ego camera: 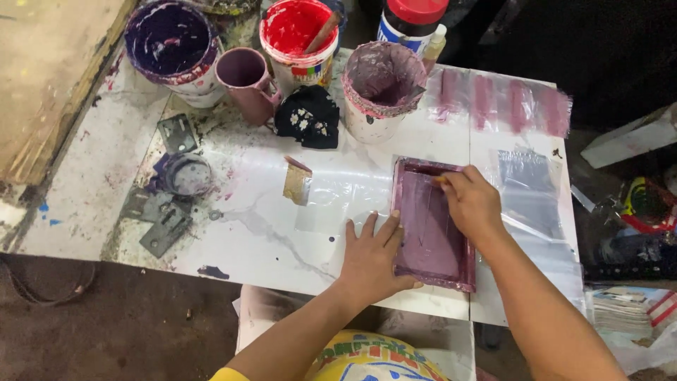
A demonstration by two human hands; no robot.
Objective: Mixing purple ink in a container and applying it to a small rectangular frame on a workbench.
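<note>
Looks down on a white, marble-patterned table (268, 233) smeared with paint. Shows a small rectangular printing frame (430, 240) at about 4 o'clock of the view, its rim and mesh stained dull purple, lying flat on clear plastic film.

Presses the left hand (372, 259) palm-down at the frame's 9 o'clock edge, fingers spread and flat, thumb tip just touching the rim. Curls the right hand (471, 202) shut at the frame's 12 o'clock end, fingers closed on a small tool (441, 179) of which only a pale tip peeks out; cannot tell its kind.

Looks like the start of an ink pull across the mesh. Calls next for a firm hold on the frame and an even drag toward 6 o'clock.

Lines up along 12 o'clock of the table: a round tub (169, 39) coated dark violet, a mauve mug (243, 70), a red-crusted pot (296, 32) with a stick inside, and a mauve-caked pot (381, 85). Places a crumpled black cloth (308, 116) with pale flowers between them, and pink swatches on a plastic sheet (504, 102) at 1 o'clock.
</note>
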